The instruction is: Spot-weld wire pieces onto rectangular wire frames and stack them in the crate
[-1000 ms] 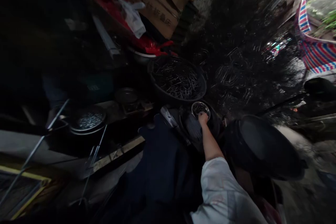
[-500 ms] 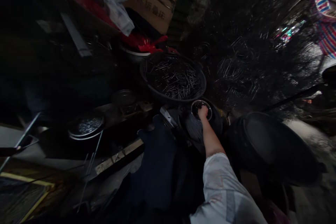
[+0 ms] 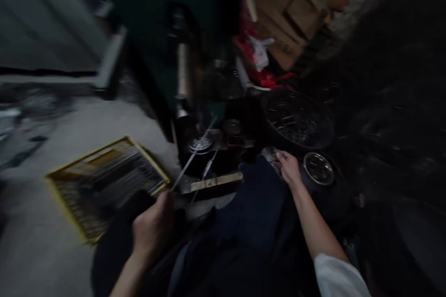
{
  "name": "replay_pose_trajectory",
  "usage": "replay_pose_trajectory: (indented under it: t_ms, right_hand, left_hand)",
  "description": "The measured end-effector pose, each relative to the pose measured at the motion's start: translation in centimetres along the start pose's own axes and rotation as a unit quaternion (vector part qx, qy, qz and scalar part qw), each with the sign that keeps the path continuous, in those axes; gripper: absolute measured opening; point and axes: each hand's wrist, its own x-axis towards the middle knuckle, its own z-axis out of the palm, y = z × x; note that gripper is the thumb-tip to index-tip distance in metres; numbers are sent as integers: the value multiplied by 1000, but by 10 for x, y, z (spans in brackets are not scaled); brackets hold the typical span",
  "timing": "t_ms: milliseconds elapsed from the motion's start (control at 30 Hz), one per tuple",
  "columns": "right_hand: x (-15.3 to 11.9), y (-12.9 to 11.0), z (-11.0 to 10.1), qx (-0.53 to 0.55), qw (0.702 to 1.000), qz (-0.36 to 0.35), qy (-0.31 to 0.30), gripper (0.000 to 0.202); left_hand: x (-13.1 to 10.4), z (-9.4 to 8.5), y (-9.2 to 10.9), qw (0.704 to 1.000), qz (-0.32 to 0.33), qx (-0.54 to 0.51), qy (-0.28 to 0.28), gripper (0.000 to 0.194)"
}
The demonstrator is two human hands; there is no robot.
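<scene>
My left hand (image 3: 155, 220) is closed around the lower end of a thin, pale metal rod (image 3: 190, 160) that slants up and to the right. My right hand (image 3: 288, 167) is pinched at the fingertips, just above the tip of a dark blue cloth (image 3: 254, 195) over my lap. What those fingers hold is small, dark and blurred. Right of that hand lies a round metal bowl (image 3: 318, 168) with dark contents. Beyond the rod's far end is a small round dish (image 3: 200, 145) of shiny bits.
A large dark basin (image 3: 327, 134) of thin metal pieces stands ahead on the right. At left, a yellow-rimmed crate (image 3: 66, 209) sits on the grey floor (image 3: 128, 118). A dark machine with a pale upright bar (image 3: 182, 69) stands ahead. Cardboard boxes (image 3: 282, 51) are behind.
My right hand has come out of the metal bowl and moved left to the cloth's tip. My left hand has come into view with the rod. The view has swung left.
</scene>
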Motion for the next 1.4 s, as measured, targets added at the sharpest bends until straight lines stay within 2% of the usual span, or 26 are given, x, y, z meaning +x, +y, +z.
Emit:
replay_pose_trajectory:
  t_ms: [67, 167, 233, 300, 367, 600, 867, 1400]
  right_hand:
    - [-39, 1, 75, 46, 991, 47, -115, 31]
    - [-92, 3, 166, 86, 969, 115, -199, 38]
    - [-114, 2, 204, 126, 957, 136, -225, 39]
    - [-125, -2, 224, 162, 946, 146, -241, 38]
    - [-131, -7, 233, 183, 940, 147, -248, 35]
    - [-133, -18, 240, 200, 943, 120, -237, 31]
    - [-120, -19, 244, 173, 952, 98, -234, 29]
    - [-102, -26, 249, 189, 956, 89, -208, 28]
  left_hand:
    - [5, 1, -6, 997, -4, 72, -6, 10]
    - [18, 4, 2, 994, 1, 113, -9, 17]
    - [24, 4, 9, 992, 9, 122, -13, 21]
    - [27, 4, 12, 992, 19, 124, -19, 22]
    - [29, 5, 11, 992, 27, 123, -26, 21]
    - [42, 8, 10, 993, 28, 109, -27, 23]
    - [57, 7, 19, 996, 40, 80, -26, 21]
    - [78, 9, 28, 996, 60, 68, 5, 22]
